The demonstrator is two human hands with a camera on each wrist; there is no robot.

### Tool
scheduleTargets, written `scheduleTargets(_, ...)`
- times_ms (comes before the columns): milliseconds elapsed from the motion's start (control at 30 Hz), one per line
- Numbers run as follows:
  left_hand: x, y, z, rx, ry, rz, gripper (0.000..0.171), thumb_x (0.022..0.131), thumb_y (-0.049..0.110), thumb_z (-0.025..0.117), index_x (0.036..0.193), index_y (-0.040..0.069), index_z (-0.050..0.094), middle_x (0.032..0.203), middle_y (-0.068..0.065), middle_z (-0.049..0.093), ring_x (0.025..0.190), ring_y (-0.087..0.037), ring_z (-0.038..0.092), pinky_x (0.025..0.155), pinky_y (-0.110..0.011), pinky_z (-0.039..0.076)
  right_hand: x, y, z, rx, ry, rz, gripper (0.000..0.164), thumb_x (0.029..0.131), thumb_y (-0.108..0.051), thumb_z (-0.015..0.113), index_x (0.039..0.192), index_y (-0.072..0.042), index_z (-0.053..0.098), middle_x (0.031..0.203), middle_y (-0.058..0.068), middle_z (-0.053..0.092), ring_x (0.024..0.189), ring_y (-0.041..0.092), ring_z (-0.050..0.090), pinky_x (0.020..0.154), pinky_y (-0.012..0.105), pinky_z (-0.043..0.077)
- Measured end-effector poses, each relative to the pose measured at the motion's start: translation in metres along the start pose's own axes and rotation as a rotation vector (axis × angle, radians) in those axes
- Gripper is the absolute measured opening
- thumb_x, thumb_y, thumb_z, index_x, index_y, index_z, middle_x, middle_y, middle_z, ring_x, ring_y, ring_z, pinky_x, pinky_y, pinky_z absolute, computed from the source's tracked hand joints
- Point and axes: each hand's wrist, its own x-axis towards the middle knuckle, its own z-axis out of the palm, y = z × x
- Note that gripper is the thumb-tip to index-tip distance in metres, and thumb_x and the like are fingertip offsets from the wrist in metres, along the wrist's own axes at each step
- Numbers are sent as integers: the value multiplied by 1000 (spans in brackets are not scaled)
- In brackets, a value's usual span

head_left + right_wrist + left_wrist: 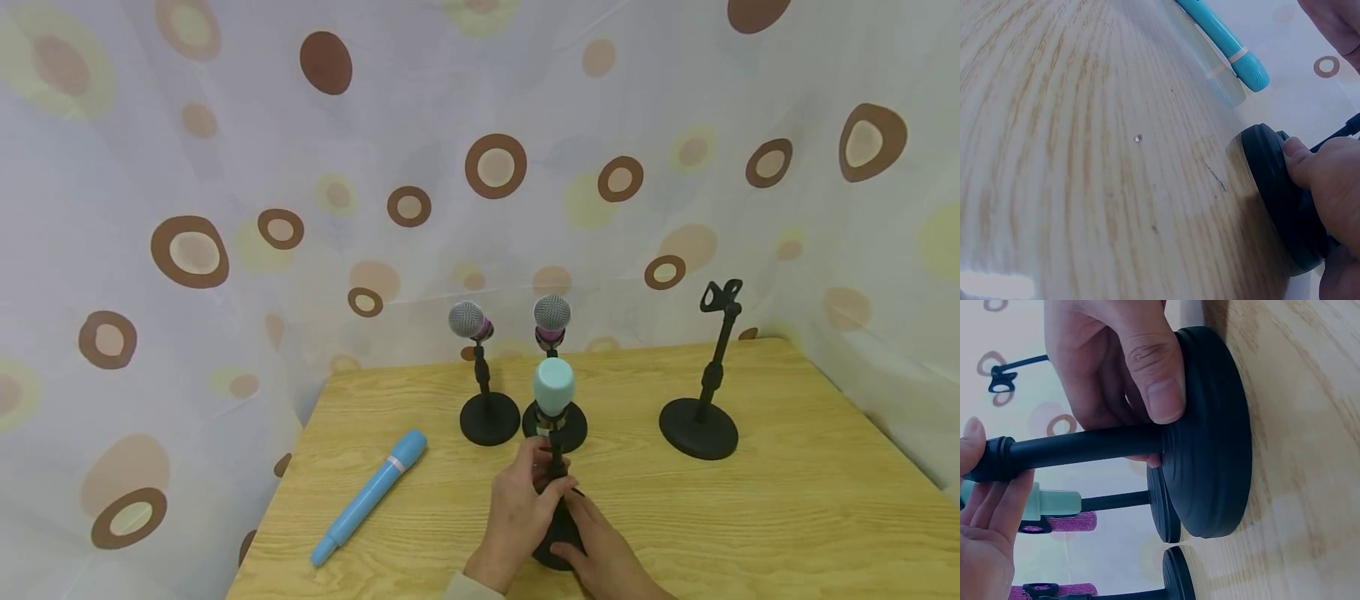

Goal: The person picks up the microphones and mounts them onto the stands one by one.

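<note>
A black desktop microphone stand [551, 552] stands at the front, with a pale teal microphone [554, 385] head up in its clip. My left hand [517, 507] grips the upright, thumb and fingers round the collar. In the left wrist view the bare black pole [1085, 444] shows below that grip. My right hand [609, 552] holds the round base; its thumb [1165, 400] lies on the top face, near the pole. The base [1279, 194] is close over the tabletop in the right wrist view. Part of the base is hidden behind the hands.
Behind stand two stands with silver-headed purple microphones, one to the left [467, 319] and one right behind the teal microphone [552, 313]. An unloaded black stand [699, 429] is at the right. A long blue stick with a pale band [371, 496] lies on the wooden table [810, 500].
</note>
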Motion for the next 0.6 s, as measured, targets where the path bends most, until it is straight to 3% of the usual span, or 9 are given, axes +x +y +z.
scheduleTargets(300, 0, 1, -1, -6, -6, -21, 23, 90, 22, 74, 105, 19, 58, 105, 7, 73, 95, -4, 71, 82, -16, 56, 1, 0, 0, -15, 7, -8, 74, 89, -27, 73, 148, 3, 40, 149, 23, 43, 136, 42, 45, 106, 57, 42)
scheduleTargets(600, -1, 1, 0, 32, 0, 25, 37, 91, 22, 71, 123, 20, 54, 107, 5, 72, 98, -6, 71, 84, -17, 56, 1, 0, 0, 6, -7, -12, 74, 90, -27, 72, 149, 3, 38, 150, 23, 42, 136, 42, 45, 106, 58, 42)
